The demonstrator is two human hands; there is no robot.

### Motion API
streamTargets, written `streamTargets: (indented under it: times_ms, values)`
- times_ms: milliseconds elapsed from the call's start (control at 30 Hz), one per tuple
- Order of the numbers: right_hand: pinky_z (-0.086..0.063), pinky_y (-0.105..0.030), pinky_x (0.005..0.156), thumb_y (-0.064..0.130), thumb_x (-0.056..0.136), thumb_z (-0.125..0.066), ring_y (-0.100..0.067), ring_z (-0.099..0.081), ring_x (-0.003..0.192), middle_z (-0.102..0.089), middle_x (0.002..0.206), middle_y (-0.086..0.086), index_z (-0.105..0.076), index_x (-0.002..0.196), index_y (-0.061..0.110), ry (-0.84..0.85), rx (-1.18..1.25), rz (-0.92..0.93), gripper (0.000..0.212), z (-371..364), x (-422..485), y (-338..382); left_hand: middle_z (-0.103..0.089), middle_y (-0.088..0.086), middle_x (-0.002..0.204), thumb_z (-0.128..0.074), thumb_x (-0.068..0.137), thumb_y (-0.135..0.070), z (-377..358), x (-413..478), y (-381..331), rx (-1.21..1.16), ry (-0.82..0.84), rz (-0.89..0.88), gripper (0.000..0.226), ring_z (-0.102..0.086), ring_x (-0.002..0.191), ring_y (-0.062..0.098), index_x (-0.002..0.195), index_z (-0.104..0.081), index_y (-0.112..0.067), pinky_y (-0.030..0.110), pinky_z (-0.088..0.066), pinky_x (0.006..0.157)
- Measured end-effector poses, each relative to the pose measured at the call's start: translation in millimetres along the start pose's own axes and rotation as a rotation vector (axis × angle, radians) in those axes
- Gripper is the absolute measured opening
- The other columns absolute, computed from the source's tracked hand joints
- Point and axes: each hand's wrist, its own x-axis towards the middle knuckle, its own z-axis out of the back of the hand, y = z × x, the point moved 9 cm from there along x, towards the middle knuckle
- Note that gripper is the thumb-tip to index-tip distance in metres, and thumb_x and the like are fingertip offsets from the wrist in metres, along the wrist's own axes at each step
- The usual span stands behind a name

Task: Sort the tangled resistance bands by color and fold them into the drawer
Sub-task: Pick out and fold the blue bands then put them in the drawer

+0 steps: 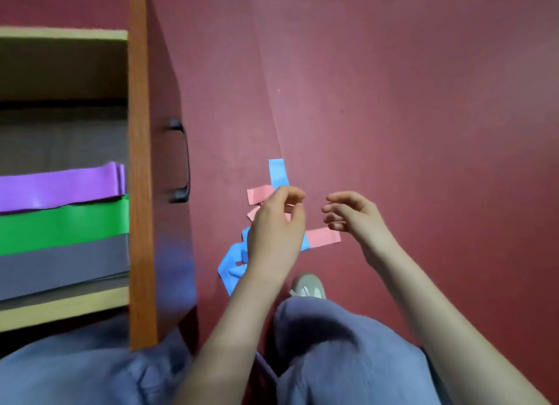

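Drawer (137, 223) open at left, purple band (60, 185), green band (63, 223) and grey band (60, 262) folded inside | blue band (231, 264) and pink band (322, 236) lie tangled on floor (423, 102) to its right | left hand (276, 227) and right hand (352, 215) hover above tangle, fingers curled half open, holding nothing visible | judged: three colours done, two left.

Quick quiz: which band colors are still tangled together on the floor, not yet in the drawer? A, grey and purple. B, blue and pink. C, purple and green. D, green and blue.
B: the blue band and pink band lie crossed on the red floor under the hands, while purple, green and grey bands already sit in the drawer.
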Motion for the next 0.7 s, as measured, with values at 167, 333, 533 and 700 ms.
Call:
streamTargets:
  times_ms: [167,333,533,700]
  values:
    - [-0.041,-0.009,0.046,-0.005,0.085,-0.045,0.004,-0.051,0.040,-0.056,0.068,-0.001,-0.052,0.073,0.019,0.007,-0.114,-0.087,0.028,13.7,46.5,-64.3,-0.061,0.004,0.088,-0.047,0.086,-0.003,-29.2,33.2,116.6,-0.067,-0.038,0.278,0.020,-0.055,0.083,0.022,0.079,-0.055,-0.020,0.029,-0.041,0.074]
    - [-0.041,-0.010,0.048,-0.004,0.087,-0.042,-0.001,-0.051,0.046,-0.055,0.067,-0.001,-0.051,0.074,0.018,0.027,-0.175,-0.152,0.027,1.7,94.6,-128.8,-0.060,0.010,0.091,-0.045,0.087,-0.003,-38.7,57.5,214.9,-0.021,-0.046,0.450,0.014,-0.054,0.081,0.024,0.087,-0.054,-0.014,0.030,-0.040,0.071]
    - [-0.041,-0.023,0.054,0.008,0.088,-0.049,-0.002,-0.041,0.031,-0.046,0.041,0.007,-0.052,0.066,0.022,0.048,-0.299,-0.140,0.026,-34.0,137.4,-182.8,-0.053,0.020,0.122,-0.050,0.084,0.001,-32.2,79.7,284.2,0.301,-0.026,0.500,0.031,-0.051,0.113,0.033,0.114,-0.055,0.000,0.034,-0.037,0.097]
    - [-0.043,-0.030,0.062,0.004,0.083,-0.047,-0.007,-0.051,0.050,-0.055,0.064,-0.006,-0.056,0.089,0.018,0.139,-0.458,-0.006,0.019,-72.1,148.5,-202.5,-0.029,0.009,0.144,-0.058,0.080,-0.008,-52.1,85.8,303.7,0.619,0.177,0.313,0.053,-0.030,0.133,0.027,0.130,-0.044,-0.015,0.034,-0.027,0.106]
